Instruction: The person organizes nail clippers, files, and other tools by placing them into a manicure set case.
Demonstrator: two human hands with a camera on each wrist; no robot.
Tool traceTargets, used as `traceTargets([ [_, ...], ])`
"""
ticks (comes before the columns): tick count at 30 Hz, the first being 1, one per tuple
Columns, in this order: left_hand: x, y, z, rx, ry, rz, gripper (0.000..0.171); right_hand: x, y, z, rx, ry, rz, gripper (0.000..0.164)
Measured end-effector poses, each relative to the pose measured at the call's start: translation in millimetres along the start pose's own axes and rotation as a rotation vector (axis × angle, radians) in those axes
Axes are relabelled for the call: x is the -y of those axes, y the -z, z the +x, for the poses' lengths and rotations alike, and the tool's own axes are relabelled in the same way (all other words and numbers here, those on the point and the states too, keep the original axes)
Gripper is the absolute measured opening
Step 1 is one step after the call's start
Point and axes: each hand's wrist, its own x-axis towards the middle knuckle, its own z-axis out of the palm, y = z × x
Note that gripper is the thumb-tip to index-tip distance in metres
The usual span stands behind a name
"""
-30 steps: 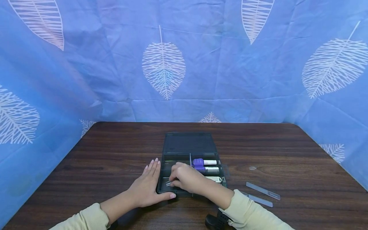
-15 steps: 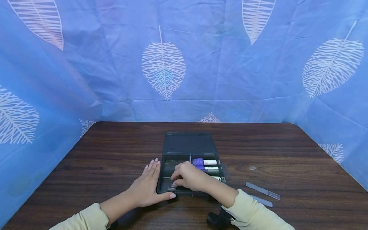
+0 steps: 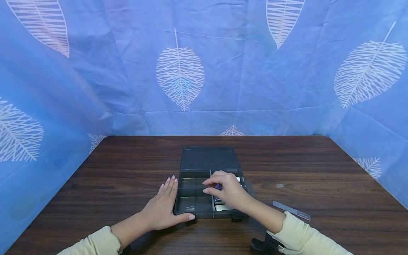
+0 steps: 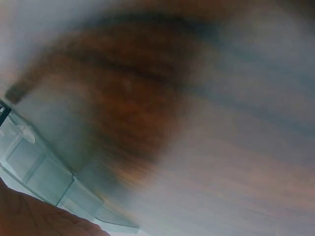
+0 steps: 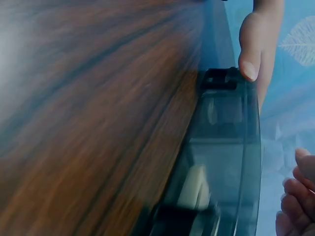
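Note:
A dark see-through compartment box (image 3: 195, 198) stands with its lid (image 3: 208, 158) folded back. My left hand (image 3: 162, 209) lies along its left side, fingers straight, thumb at the front left corner, also seen in the right wrist view. My right hand (image 3: 229, 189) hovers over the right half, thumb and index finger apart with nothing between them. A small clear piece (image 3: 190, 209) lies in the front left compartment. Beneath the right hand, purple bottles (image 3: 218, 186) with white caps are mostly hidden. A long white item (image 3: 223, 207) occupies the front right compartment.
To the right on the wooden table (image 3: 334, 184) lie a flat translucent strip (image 3: 291, 210) and a small clear oval (image 3: 279, 186). The right sleeve (image 3: 296, 230) crosses the front right. A blue leaf-print cloth (image 3: 223, 71) hangs behind the table.
My right hand has let go of the small clear piece in the front left compartment, then risen and moved right and back. My left hand has stayed in place.

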Motion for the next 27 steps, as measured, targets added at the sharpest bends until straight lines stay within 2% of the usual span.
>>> traceTargets([
  [6, 2.2, -3.9, 1.3, -0.003, 0.007, -0.002, 0.113, -10, 13, -16, -0.096, -0.043, -0.024, 0.018],
  [10, 3.0, -5.2, 1.1, 0.002, 0.007, -0.003, 0.113, -19, 22, -28, -0.159, -0.056, -0.079, 0.021],
  [17, 3.0, -6.3, 0.6, -0.001, 0.012, -0.003, 0.113, -33, 42, -47, -0.209, -0.077, -0.179, 0.022],
  [27, 2.6, -8.8, -0.1, -0.002, 0.01, -0.01, 0.112, -55, 61, -70, -0.299, -0.039, -0.302, 0.025],
])
